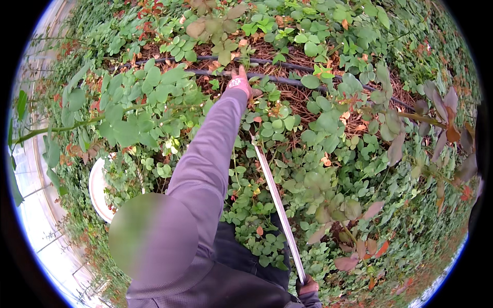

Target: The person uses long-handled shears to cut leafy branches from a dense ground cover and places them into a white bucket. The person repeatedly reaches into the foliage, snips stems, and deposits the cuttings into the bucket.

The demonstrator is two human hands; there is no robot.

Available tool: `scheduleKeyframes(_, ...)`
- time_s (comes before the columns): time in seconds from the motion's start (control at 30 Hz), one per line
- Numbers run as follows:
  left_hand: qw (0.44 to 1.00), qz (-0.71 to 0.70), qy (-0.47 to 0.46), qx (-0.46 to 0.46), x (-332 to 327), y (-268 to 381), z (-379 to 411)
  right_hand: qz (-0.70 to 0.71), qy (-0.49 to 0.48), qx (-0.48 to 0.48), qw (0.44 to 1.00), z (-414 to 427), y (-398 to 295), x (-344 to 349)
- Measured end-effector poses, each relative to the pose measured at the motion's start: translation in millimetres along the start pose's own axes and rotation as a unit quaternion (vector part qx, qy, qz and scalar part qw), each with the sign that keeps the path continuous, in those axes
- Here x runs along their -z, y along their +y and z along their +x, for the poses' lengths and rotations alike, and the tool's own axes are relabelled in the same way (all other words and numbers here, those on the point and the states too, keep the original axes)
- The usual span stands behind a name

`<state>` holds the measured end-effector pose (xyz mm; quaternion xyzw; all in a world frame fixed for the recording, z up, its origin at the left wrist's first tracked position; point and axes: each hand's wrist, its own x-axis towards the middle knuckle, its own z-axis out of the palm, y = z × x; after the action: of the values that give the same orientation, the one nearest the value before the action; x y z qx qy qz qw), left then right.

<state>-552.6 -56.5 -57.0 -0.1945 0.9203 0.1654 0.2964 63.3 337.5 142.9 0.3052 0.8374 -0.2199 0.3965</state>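
Observation:
My left hand (239, 81), in a pinkish work glove bearing writing, reaches forward into the rose plants at the end of a stretched purple-grey sleeve. Its fingertips are beside a small leafy shoot (246, 54), close to a black irrigation hose (275, 78). Whether the fingers pinch the shoot cannot be made out. Low in the view, my right hand (308, 287) grips the near end of a long, pale metal pole (278, 206). The pole slants up and left, its far tip partly hidden among leaves below my left hand.
A second black hose (285, 64) runs across dry brown litter (296, 100). Thorny rose canes cross at the left (81, 124) and right (418, 116). A white round container (97, 188) sits among foliage at left. Pale sheeting (42, 215) borders the bed.

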Motion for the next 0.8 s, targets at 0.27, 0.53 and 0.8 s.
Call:
scheduleKeyframes(0.27,0.999,0.021,-0.032,0.007,18,4,17,-0.062,-0.011,-0.045,0.997,6,-12,7)
scheduleKeyframes(0.53,0.992,-0.086,0.084,-0.038,68,-34,29,-0.040,-0.022,-0.030,0.998,0,-11,2)
scheduleKeyframes(0.8,0.499,-0.860,0.007,0.107,22,-44,81,0.012,-0.024,-0.034,0.999,2,-4,1)
